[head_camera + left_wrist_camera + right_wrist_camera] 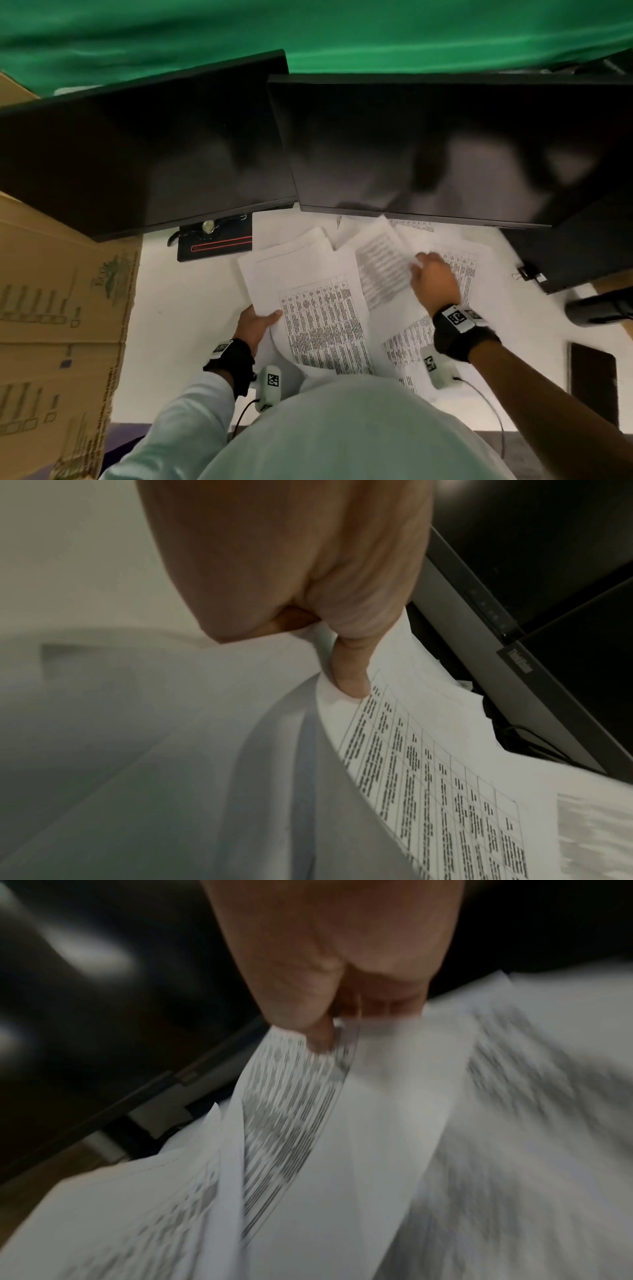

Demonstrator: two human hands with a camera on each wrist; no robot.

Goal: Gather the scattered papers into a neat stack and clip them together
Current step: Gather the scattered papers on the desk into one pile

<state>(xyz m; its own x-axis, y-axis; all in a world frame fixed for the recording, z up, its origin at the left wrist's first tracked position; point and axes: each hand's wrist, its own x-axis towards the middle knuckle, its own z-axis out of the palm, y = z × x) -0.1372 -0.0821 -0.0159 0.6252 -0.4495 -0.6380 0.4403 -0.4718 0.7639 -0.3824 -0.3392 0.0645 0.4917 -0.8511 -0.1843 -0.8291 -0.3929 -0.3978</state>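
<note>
Printed white papers lie fanned over the white desk in front of the monitors. My left hand pinches the near left corner of a bundle of sheets, thumb on top; the left wrist view shows the thumb pressing on a sheet with a table. My right hand pinches the edge of a text sheet in the middle; that sheet is blurred in the right wrist view. A black binder clip lies at the right by the monitor base.
Two dark monitors stand close behind the papers. A cardboard box borders the desk's left edge. A black monitor base sits behind the left bundle. A dark flat object lies at the desk's near right.
</note>
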